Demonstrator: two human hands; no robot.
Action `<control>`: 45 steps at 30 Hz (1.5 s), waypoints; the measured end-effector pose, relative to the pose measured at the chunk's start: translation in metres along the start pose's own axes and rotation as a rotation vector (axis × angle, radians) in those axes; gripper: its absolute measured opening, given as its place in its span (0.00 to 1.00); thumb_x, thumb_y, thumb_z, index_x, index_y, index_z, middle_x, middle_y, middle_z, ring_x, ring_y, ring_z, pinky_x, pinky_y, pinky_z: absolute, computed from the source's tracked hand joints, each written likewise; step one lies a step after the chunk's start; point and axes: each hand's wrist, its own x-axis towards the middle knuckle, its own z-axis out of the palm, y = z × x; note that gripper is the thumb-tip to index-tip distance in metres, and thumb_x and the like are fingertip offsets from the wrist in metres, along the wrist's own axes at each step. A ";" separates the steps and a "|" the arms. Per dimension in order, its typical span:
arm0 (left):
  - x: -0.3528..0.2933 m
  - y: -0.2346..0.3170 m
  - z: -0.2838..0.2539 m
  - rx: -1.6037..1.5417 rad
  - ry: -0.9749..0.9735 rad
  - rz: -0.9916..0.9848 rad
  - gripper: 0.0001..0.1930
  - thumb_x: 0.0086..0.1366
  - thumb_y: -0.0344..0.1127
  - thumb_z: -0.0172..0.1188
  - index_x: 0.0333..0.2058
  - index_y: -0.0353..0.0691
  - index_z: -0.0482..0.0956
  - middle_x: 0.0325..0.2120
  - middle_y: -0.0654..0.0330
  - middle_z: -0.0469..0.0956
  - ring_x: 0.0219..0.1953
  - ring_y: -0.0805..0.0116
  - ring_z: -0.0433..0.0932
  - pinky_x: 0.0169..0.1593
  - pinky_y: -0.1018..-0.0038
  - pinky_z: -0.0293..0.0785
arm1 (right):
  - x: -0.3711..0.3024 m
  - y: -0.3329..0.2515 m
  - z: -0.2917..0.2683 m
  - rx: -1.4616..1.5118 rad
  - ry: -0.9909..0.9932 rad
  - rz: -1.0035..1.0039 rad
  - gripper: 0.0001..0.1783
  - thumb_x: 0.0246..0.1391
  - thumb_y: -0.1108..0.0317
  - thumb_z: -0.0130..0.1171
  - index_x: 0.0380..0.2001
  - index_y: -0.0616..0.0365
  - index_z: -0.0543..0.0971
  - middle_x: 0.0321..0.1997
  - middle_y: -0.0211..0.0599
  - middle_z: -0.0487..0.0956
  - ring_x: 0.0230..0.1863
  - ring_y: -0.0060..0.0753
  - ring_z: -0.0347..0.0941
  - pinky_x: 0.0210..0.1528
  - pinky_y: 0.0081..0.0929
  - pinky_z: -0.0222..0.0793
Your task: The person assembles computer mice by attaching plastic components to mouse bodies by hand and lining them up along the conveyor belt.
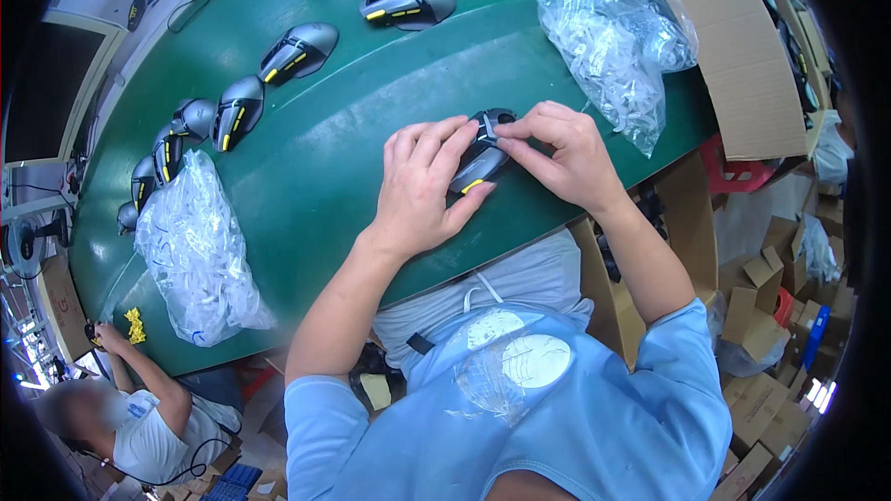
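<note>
On the green table a grey and black computer mouse [480,165] with a yellow part at its edge lies tilted between my hands. My left hand [419,187] grips its left side, the thumb near the yellow part and the fingertips at the far end. Thumb and index finger of my right hand [568,160] are pinched together against the mouse's dark far end, by a small light-grey strip. Whether that strip is in the pinch or part of the mouse cannot be made out. The fingers partly cover the mouse.
Several similar mice [299,51] curve along the table's far left. Clear plastic bags of small parts lie at the left [200,255] and at the right [617,42]. An open cardboard box [733,46] stands at the right edge. A co-worker [153,417] sits lower left near yellow pieces [135,325].
</note>
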 end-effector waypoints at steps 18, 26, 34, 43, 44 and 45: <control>0.015 0.007 0.008 0.263 -0.001 0.101 0.36 0.58 0.51 0.75 0.63 0.42 0.82 0.58 0.53 0.81 0.56 0.48 0.78 0.62 0.52 0.71 | -0.039 -0.020 -0.022 -0.472 -0.218 -0.275 0.30 0.55 0.65 0.73 0.63 0.48 0.83 0.65 0.36 0.82 0.42 0.34 0.80 0.43 0.32 0.83; 0.020 0.000 0.009 0.209 0.065 0.197 0.26 0.58 0.39 0.75 0.55 0.35 0.86 0.54 0.49 0.84 0.49 0.46 0.83 0.55 0.54 0.79 | -0.044 -0.022 -0.006 -0.356 -0.267 -0.230 0.41 0.54 0.54 0.76 0.71 0.40 0.75 0.70 0.39 0.79 0.49 0.37 0.80 0.42 0.39 0.82; 0.013 -0.002 0.009 0.168 0.025 0.146 0.30 0.61 0.33 0.78 0.61 0.34 0.80 0.58 0.43 0.81 0.56 0.43 0.80 0.61 0.53 0.75 | -0.148 -0.022 0.028 0.158 0.224 -0.277 0.19 0.56 0.60 0.76 0.51 0.45 0.89 0.56 0.26 0.86 0.43 0.38 0.78 0.43 0.38 0.75; 0.016 0.001 0.010 0.270 -0.060 0.157 0.29 0.68 0.36 0.72 0.65 0.33 0.76 0.59 0.43 0.79 0.57 0.42 0.78 0.64 0.52 0.71 | -0.317 0.104 -0.030 0.013 0.345 0.939 0.10 0.63 0.62 0.70 0.42 0.57 0.90 0.41 0.41 0.90 0.49 0.47 0.86 0.50 0.42 0.81; 0.015 0.001 0.011 0.257 -0.056 0.151 0.29 0.68 0.36 0.72 0.65 0.33 0.76 0.59 0.43 0.79 0.57 0.42 0.78 0.64 0.52 0.71 | -0.322 0.117 -0.028 -0.012 0.236 0.946 0.13 0.63 0.60 0.70 0.43 0.58 0.90 0.42 0.43 0.90 0.50 0.50 0.86 0.51 0.44 0.81; 0.015 0.000 0.012 0.245 -0.046 0.144 0.29 0.68 0.36 0.71 0.65 0.33 0.76 0.59 0.43 0.79 0.57 0.42 0.78 0.64 0.52 0.71 | -0.323 0.133 -0.024 -0.039 0.125 0.945 0.16 0.63 0.58 0.70 0.44 0.59 0.89 0.43 0.44 0.90 0.51 0.53 0.86 0.53 0.45 0.82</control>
